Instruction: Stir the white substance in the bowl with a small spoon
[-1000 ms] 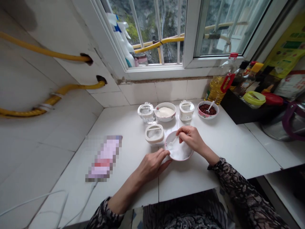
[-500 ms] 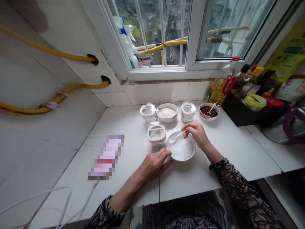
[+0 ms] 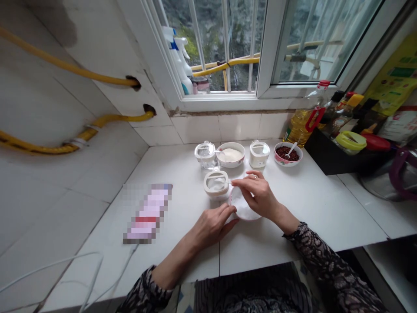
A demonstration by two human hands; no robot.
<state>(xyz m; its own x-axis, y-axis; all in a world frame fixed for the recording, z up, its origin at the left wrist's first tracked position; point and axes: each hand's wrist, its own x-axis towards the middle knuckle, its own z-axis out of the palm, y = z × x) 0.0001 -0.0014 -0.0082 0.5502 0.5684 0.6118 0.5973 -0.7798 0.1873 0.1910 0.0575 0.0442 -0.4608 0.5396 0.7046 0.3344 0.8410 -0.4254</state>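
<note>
In my right hand (image 3: 259,195), pinched at the handle, is a small white spoon (image 3: 223,180). Its bowl end is over the opening of a square clear jar (image 3: 211,190) with a pale rim, which has white grains inside. My left hand (image 3: 211,224) holds the near left side of a pink-rimmed bowl (image 3: 233,203) between fingers and thumb. White granules (image 3: 245,208) fill that bowl, and my right hand covers part of it.
Behind stand a clear jar (image 3: 204,153), a bowl of pale powder (image 3: 230,164), another jar (image 3: 259,161) and a bowl of dark red beans (image 3: 288,163). An oil bottle (image 3: 301,124) and a black condiment box (image 3: 321,152) are at right. A blurred pink object (image 3: 150,213) with a cable lies left.
My right hand has carried the spoon left, from above the bowl of white granules to the front jar's opening. My left hand keeps its hold on the bowl.
</note>
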